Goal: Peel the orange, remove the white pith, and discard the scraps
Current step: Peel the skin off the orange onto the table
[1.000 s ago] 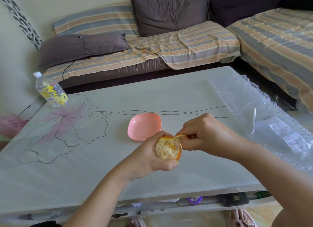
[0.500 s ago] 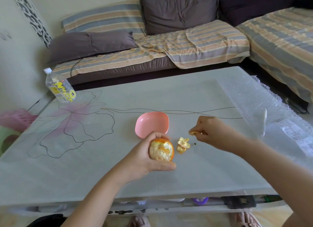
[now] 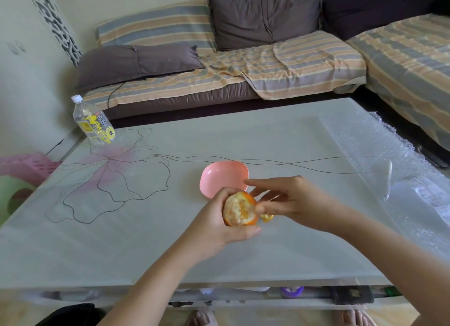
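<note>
My left hand [image 3: 219, 218] grips a partly peeled orange [image 3: 239, 209] over the table; its facing side shows pale pith and flesh, with orange skin left around the edge. My right hand [image 3: 292, 201] is just right of the fruit, blurred, fingers spread and relaxed, its fingertips close to the orange's right edge. Under that hand a small piece of peel [image 3: 266, 217] lies on the table. A pink bowl [image 3: 220, 174] stands empty just behind the orange.
The glass table [image 3: 146, 240] has a flower drawing on its left half. A plastic bottle [image 3: 93, 122] stands at the far left corner. Bubble wrap [image 3: 389, 160] with a paper slip covers the right side. A striped sofa runs behind.
My right hand pulled a strip of peel off, put it on the table beside the orange, and has come back to the fruit with fingers spread. The left hand kept holding the orange.
</note>
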Demonstrator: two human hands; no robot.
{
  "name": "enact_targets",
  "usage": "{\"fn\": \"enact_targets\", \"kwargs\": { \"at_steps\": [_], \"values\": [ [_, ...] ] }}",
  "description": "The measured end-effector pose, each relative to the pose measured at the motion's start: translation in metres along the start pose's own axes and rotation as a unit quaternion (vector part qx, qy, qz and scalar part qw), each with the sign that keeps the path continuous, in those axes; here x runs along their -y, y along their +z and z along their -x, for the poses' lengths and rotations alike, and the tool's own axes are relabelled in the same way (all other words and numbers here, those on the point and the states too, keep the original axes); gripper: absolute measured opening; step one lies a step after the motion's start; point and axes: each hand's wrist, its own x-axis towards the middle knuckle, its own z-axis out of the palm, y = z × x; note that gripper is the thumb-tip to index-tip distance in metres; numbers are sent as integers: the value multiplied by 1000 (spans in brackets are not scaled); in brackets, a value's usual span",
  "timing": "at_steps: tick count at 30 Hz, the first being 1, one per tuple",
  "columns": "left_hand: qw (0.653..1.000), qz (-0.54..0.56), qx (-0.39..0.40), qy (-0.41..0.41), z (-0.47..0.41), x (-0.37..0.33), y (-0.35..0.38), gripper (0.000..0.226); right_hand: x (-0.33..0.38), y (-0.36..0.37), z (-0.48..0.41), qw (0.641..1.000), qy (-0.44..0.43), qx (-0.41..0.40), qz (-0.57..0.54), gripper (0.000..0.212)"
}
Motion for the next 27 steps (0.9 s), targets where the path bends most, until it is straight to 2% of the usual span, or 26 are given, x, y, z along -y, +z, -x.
{"fn": "enact_targets", "kwargs": {
  "at_steps": [5, 9, 13, 16, 22, 27],
  "values": [
    [995, -71, -68, 14, -4, -4, 12, 58, 2, -2, 5, 992, -97, -17, 75, 38],
    [991, -106, -67, 42, -5, -10, 18, 53, 2, -9, 12, 982, -133, -21, 132, 35],
    [989, -118, -70, 51, -7, -15, 24, 55, 5, -2, 18, 950, -155, -73, 260, 36],
    [989, -119, -69, 51, -9, -19, 28, 56, 7, -2, 18, 934, -177, -98, 295, 32],
    [987, -128, -77, 64, -10, -24, 33, 57, 6, -6, 22, 945, -164, -125, 254, 39],
    [985, -135, -81, 73, -10, -26, 32, 58, 7, -7, 26, 985, -63, -138, 87, 46]
  ]
}}
